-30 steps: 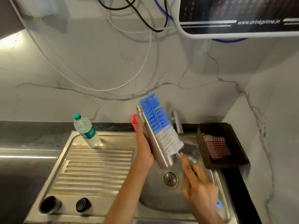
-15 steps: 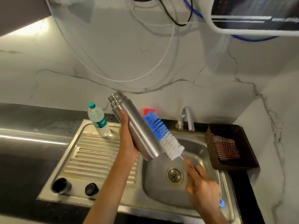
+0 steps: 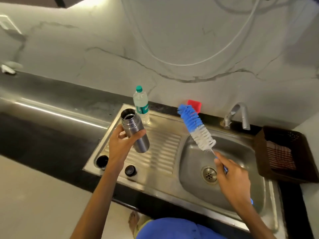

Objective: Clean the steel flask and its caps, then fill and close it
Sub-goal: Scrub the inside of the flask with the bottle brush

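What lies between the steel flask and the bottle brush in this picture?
In the head view, only the ribbed draining board shows behind the gap between steel flask and bottle brush; nothing is held there.

Your right hand [image 3: 232, 176] covers most of the thin blue brush handle [image 3: 224, 168] | your left hand [image 3: 120, 144] hides the middle of the open steel flask [image 3: 136, 133] | the checked cloth in the brown plastic basket [image 3: 279, 135] is blurred
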A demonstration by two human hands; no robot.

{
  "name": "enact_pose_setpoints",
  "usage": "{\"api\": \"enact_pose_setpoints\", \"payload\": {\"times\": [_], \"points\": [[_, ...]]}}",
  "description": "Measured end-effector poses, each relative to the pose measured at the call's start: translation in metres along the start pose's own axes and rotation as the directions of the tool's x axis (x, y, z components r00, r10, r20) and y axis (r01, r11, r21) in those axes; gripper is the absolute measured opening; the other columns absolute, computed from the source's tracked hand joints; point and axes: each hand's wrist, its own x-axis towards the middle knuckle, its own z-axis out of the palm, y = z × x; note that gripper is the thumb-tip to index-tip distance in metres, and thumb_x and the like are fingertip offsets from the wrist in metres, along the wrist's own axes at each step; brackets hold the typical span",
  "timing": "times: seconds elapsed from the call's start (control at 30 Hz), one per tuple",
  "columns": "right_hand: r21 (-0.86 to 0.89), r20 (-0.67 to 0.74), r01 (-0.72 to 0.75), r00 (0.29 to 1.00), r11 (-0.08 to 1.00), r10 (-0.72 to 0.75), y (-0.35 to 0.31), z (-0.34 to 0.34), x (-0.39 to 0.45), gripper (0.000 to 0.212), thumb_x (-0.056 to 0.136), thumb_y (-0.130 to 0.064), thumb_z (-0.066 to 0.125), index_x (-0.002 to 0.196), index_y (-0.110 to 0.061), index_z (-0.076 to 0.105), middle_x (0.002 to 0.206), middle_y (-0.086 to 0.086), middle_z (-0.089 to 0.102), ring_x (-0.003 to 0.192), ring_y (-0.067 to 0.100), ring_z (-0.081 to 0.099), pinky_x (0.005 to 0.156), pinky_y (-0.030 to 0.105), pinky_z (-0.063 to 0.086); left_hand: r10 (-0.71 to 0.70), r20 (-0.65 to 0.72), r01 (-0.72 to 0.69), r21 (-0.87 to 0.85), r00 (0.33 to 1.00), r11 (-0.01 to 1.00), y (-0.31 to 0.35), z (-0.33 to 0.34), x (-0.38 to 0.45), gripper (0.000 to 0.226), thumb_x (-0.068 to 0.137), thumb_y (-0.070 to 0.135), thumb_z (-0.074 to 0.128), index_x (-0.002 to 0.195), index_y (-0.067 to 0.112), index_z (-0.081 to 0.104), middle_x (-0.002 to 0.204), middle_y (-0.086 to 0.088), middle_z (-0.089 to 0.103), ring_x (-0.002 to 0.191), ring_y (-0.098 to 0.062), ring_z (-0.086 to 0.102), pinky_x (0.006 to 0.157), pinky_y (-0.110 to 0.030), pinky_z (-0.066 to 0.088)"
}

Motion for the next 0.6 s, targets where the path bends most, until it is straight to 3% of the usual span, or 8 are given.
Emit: {"api": "enact_pose_setpoints", "payload": {"times": [0.07,0.2,0.27,0.4,0.6], "points": [[0.016,0.027,-0.007,1.0,1.0,0.006,-0.008,0.007,-0.002,0.035,0.1,-0.022,0.063,0.132,-0.036,0.071,0.091,-0.005,0.07,0.075,0.015,0.059,0.071,0.033,0.045,-0.039,-0.022,0.039,0.025,0.999,0.999,-0.013,-0.025,0.004,0.059,0.073,0.034,0.096,0.126,0.04,0.069,0.114,0.017,0.077,0.11,-0.007,0.07,0.095,-0.033,0.052],[0.056,0.062,-0.005,0.998,0.998,0.002,-0.03,0.023,-0.007,0.033,0.1,-0.021,0.063,0.13,-0.032,0.072,0.074,-0.016,0.062,0.069,0.008,0.061,0.066,0.032,0.045,-0.063,-0.076,0.073,0.136,0.995,0.988,-0.039,-0.074,0.016,0.06,0.072,0.038,0.097,0.124,0.04,0.068,0.117,0.01,0.076,0.113,-0.014,0.072,0.101,-0.052,0.058],[0.069,0.074,-0.032,0.997,0.997,0.027,-0.042,0.029,-0.008,0.033,0.101,-0.022,0.063,0.131,-0.034,0.071,0.072,-0.017,0.063,0.068,0.005,0.06,0.063,0.031,0.043,-0.039,-0.071,0.053,0.207,0.997,0.977,-0.045,-0.092,0.017,0.061,0.074,0.033,0.096,0.127,0.035,0.067,0.116,0.009,0.076,0.109,-0.011,0.072,0.098,-0.046,0.06],[0.098,0.077,-0.059,0.996,0.993,0.051,-0.065,0.044,-0.012,0.032,0.102,-0.023,0.063,0.13,-0.034,0.071,0.072,-0.013,0.066,0.067,0.005,0.061,0.06,0.025,0.042,-0.016,0.006,0.013,0.332,1.0,0.943,-0.064,-0.123,0.018,0.066,0.075,0.026,0.096,0.132,0.029,0.063,0.12,0.01,0.073,0.108,-0.007,0.07,0.087,-0.021,0.055],[0.075,0.072,-0.065,0.996,0.995,0.059,-0.095,0.068,-0.018,0.032,0.102,-0.025,0.062,0.131,-0.032,0.071,0.076,-0.016,0.065,0.069,0.003,0.06,0.063,0.022,0.041,-0.046,0.075,0.016,0.356,0.996,0.934,-0.095,-0.145,0.014,0.066,0.073,0.022,0.097,0.128,0.032,0.063,0.118,0.014,0.073,0.11,0.007,0.067,0.089,-0.017,0.052]]}}
